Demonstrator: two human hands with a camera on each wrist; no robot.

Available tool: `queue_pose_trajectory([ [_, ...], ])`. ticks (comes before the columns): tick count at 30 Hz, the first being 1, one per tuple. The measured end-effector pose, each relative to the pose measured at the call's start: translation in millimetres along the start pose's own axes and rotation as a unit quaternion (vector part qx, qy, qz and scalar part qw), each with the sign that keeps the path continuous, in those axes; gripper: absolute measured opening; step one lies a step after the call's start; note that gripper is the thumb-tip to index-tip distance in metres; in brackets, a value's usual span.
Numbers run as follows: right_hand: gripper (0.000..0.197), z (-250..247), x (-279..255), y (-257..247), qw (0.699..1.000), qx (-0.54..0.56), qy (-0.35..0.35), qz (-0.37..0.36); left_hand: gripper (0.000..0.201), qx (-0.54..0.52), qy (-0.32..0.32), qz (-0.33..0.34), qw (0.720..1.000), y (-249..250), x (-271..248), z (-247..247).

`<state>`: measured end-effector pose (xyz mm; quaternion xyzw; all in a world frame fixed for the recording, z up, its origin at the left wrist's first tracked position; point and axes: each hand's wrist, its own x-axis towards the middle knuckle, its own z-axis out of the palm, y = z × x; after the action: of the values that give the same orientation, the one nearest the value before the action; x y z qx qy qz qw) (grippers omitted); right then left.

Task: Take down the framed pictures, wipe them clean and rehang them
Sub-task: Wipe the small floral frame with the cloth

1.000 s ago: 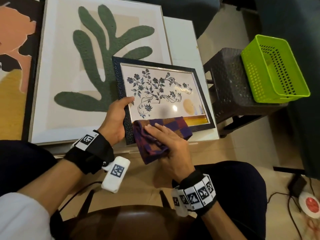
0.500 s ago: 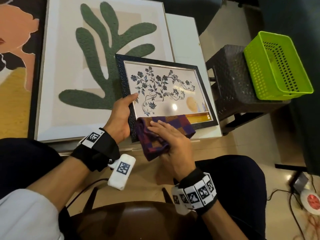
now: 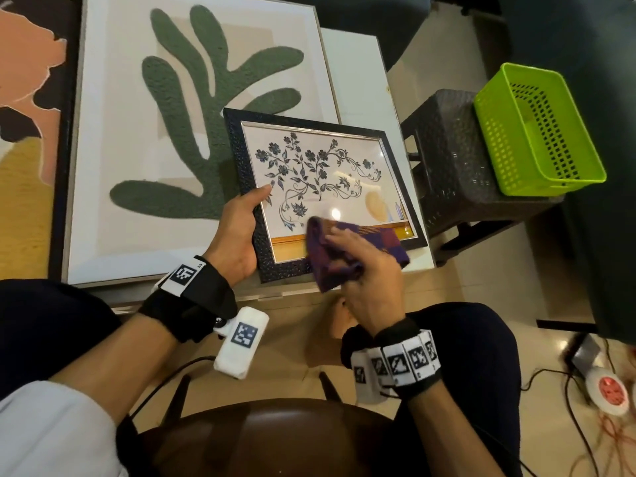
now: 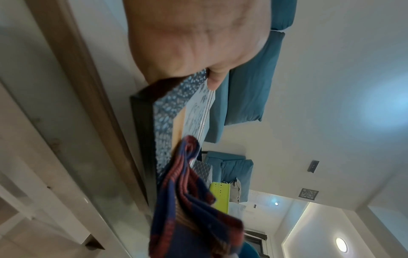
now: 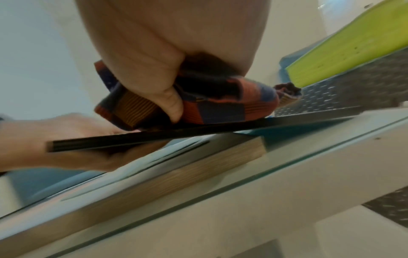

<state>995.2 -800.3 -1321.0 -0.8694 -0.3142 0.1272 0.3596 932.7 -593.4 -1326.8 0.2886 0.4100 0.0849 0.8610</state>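
1. On worktop (image 3: 364, 63), over a larger picture (image 3: 192, 132): frame (image 3: 241, 156), near edge lifted.
2. Left hand (image 3: 237, 232) grips its left edge, thumb on glass.
3. Right hand (image 3: 364, 270), fingers curled on cloth (image 3: 385, 241), at lower glass.
4. Step: wiping. Next: probably sweep upward, frame steadied.

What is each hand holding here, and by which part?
Left hand grips the floral picture frame by its left edge; right hand holds the bunched checked cloth against its lower glass.
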Motion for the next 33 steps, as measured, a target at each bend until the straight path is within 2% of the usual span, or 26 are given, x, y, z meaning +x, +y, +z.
queue_pose_trajectory([
  [2, 0.066, -11.9, 9.7, 16.4, 0.998, -0.019, 0.032, 0.059, 0.036, 0.003, -0.005, 0.001, 1.0, 1.6, -0.6, 1.5],
  [3, 0.068, -13.5, 11.0, 17.9, 0.997, -0.025, 0.035, 0.066, 0.035, 0.003, -0.005, 0.003, 1.0, 2.1, -0.7, 1.7],
  [5, 0.064, -6.9, 5.1, 3.3, 1.0, -0.017, 0.002, 0.024, 0.035, 0.004, -0.001, 0.003, 1.0, 2.3, -0.3, 2.7],
  [8, 0.057, 16.4, -17.3, -33.3, 0.993, -0.013, -0.076, -0.088, 0.039, -0.01, 0.008, 0.01, 1.0, -1.4, 3.2, 0.2],
  [10, 0.053, 20.2, -14.6, -38.1, 0.989, -0.003, -0.095, -0.116, 0.04, -0.018, 0.016, 0.009, 1.0, -2.1, 3.4, -0.7],
  [12, 0.054, 13.8, 0.3, -20.9, 0.996, -0.006, -0.07, -0.063, 0.038, -0.017, 0.01, 0.006, 1.0, -2.7, 1.9, -0.5],
  [14, 0.066, 2.1, 14.9, -4.2, 0.999, -0.019, -0.037, 0.013, 0.036, -0.011, 0.005, 0.005, 1.0, -4.0, -0.5, 1.2],
  [15, 0.072, -1.2, 18.3, -3.7, 0.999, -0.032, -0.031, 0.028, 0.035, -0.01, 0.004, 0.005, 1.0, -4.2, -1.8, 2.6],
  [16, 0.074, -0.4, 15.9, -8.6, 0.998, -0.044, -0.037, 0.024, 0.036, -0.01, 0.004, 0.006, 1.0, -6.0, -1.2, 2.7],
  [19, 0.074, 12.5, -4.3, -34.0, 0.992, -0.037, -0.099, -0.072, 0.04, -0.03, 0.012, 0.006, 0.999, -6.5, 0.2, 3.6],
  [21, 0.074, 17.3, -7.4, -34.1, 0.989, -0.017, -0.113, -0.099, 0.042, -0.041, 0.016, 0.007, 0.999, -8.1, 1.6, 2.2],
  [25, 0.08, 1.2, 22.2, -10.4, 0.998, -0.042, -0.041, 0.025, 0.038, -0.026, 0.004, 0.006, 1.0, -11.7, -3.1, 5.8],
  [27, 0.079, 1.1, 18.1, -23.1, 0.996, -0.06, -0.057, 0.011, 0.04, -0.03, 0.003, 0.004, 1.0, -14.1, -3.4, 7.3],
  [30, 0.078, 9.7, -2.9, -40.1, 0.988, -0.015, -0.134, -0.073, 0.046, -0.042, 0.019, -0.013, 0.999, -14.3, -2.5, 6.1],
  [31, 0.079, 9.1, -0.9, -35.7, 0.988, -0.014, -0.134, -0.075, 0.045, -0.047, 0.013, -0.018, 0.999, -15.3, -3.1, 5.5],
  [33, 0.082, 2.6, 18.4, -17.8, 0.995, -0.029, -0.093, 0.0, 0.039, -0.048, -0.005, -0.013, 0.999, -15.9, -4.4, 6.2],
])
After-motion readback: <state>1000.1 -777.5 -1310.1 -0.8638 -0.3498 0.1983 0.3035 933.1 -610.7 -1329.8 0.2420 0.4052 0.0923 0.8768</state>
